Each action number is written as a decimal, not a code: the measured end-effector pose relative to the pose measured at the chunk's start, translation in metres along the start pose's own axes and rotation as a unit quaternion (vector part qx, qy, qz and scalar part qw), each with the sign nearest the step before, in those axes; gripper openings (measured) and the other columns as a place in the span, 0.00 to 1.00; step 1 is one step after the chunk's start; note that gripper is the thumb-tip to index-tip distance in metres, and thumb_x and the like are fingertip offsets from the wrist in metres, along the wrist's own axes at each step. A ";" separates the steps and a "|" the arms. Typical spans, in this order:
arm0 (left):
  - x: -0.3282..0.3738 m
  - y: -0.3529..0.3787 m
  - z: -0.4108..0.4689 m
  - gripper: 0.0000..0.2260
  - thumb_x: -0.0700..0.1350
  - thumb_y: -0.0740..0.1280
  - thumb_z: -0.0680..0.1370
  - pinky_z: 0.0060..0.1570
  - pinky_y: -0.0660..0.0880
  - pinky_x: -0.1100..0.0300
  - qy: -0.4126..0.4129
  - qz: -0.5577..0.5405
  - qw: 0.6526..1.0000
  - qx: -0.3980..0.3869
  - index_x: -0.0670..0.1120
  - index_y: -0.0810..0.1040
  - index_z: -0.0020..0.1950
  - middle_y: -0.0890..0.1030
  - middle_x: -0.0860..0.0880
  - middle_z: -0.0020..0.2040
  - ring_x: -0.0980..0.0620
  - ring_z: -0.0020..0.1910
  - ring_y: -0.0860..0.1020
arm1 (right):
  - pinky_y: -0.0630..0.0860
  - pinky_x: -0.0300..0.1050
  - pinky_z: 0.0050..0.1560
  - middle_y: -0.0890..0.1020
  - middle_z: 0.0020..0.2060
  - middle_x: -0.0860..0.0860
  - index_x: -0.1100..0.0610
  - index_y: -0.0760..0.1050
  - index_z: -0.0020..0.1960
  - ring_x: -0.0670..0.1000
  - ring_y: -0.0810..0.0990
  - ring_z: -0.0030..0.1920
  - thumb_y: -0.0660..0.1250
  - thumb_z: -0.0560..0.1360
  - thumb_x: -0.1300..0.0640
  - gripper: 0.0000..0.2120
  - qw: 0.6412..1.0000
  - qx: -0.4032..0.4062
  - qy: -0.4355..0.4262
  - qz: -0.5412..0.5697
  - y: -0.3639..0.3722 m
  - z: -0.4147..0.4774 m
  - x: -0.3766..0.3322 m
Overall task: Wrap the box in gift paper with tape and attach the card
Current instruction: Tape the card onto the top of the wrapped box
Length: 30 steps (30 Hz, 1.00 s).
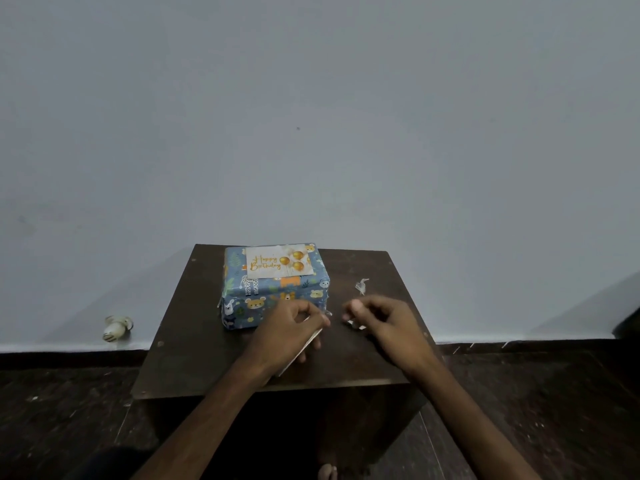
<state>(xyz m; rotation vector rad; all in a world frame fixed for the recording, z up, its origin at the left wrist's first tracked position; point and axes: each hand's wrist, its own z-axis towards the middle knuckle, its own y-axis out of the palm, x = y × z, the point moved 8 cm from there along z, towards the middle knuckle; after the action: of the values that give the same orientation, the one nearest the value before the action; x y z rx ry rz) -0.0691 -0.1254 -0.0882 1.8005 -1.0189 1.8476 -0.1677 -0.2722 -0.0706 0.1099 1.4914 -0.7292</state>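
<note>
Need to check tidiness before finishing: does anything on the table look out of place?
A crumpled scrap of clear tape lies loose on the table, right of the wrapped box; it looks like waste. The card sits flat on top.

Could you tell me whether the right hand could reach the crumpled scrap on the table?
Probably yes: the crumpled scrap lies just beyond the right hand on bare table, nothing between them.
</note>
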 end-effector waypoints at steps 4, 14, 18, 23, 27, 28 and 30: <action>0.005 0.005 -0.006 0.08 0.47 0.67 0.81 0.26 0.68 0.62 0.020 0.043 0.999 0.002 0.46 0.82 0.46 0.81 0.48 0.30 0.51 0.23 0.72 | 0.78 0.39 0.42 0.86 0.39 0.53 0.56 0.84 0.47 0.44 0.81 0.38 0.71 0.77 0.52 0.07 0.998 -0.053 0.014 0.034 0.022 -0.003 -0.011; 0.008 0.012 -0.009 0.10 0.50 0.66 0.82 0.28 0.70 0.59 0.047 0.078 0.995 -0.032 0.46 0.81 0.46 0.83 0.47 0.32 0.51 0.22 0.73 | 0.81 0.50 0.48 0.85 0.38 0.54 0.59 0.79 0.44 0.50 0.82 0.41 0.65 0.81 0.59 0.08 0.993 -0.083 0.071 0.044 0.033 -0.002 0.002; 0.006 0.015 -0.011 0.09 0.52 0.65 0.82 0.26 0.69 0.59 0.055 0.096 0.992 -0.053 0.49 0.81 0.48 0.84 0.45 0.33 0.49 0.22 0.73 | 0.83 0.46 0.47 0.84 0.38 0.55 0.60 0.76 0.43 0.49 0.84 0.38 0.63 0.82 0.62 0.09 0.987 -0.082 0.106 0.087 0.035 -0.002 0.007; 0.000 0.016 -0.012 0.06 0.50 0.65 0.82 0.29 0.72 0.55 0.030 0.095 0.992 -0.080 0.49 0.80 0.52 0.85 0.46 0.35 0.45 0.26 0.75 | 0.84 0.44 0.46 0.84 0.39 0.56 0.62 0.74 0.46 0.51 0.85 0.40 0.59 0.83 0.62 0.09 0.979 -0.092 0.127 0.127 0.037 -0.006 0.007; 0.003 0.011 -0.013 0.07 0.51 0.64 0.81 0.34 0.77 0.53 0.033 0.143 0.988 -0.039 0.51 0.80 0.48 0.86 0.49 0.35 0.50 0.25 0.78 | 0.83 0.44 0.45 0.85 0.41 0.58 0.62 0.74 0.48 0.52 0.86 0.41 0.61 0.83 0.61 0.07 0.981 -0.091 0.116 0.124 0.036 -0.007 0.003; 0.005 0.009 -0.013 0.09 0.52 0.64 0.82 0.36 0.78 0.52 0.037 0.145 0.988 -0.023 0.51 0.81 0.47 0.85 0.50 0.34 0.51 0.26 0.79 | 0.83 0.45 0.46 0.86 0.42 0.59 0.62 0.75 0.48 0.53 0.86 0.42 0.61 0.82 0.60 0.07 0.982 -0.091 0.110 0.120 0.034 -0.007 0.002; 0.007 0.007 -0.014 0.10 0.51 0.64 0.82 0.43 0.80 0.51 0.045 0.129 0.991 -0.006 0.50 0.82 0.45 0.85 0.50 0.34 0.53 0.31 0.83 | 0.83 0.45 0.46 0.86 0.42 0.59 0.63 0.77 0.49 0.53 0.86 0.43 0.64 0.81 0.60 0.07 0.982 -0.092 0.106 0.125 0.029 -0.005 0.001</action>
<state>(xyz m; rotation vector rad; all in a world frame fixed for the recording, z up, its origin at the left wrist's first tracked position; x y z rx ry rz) -0.0843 -0.1220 -0.0821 1.6257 -1.2757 2.0462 -0.1575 -0.2469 -0.0828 0.2349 1.7046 -0.3835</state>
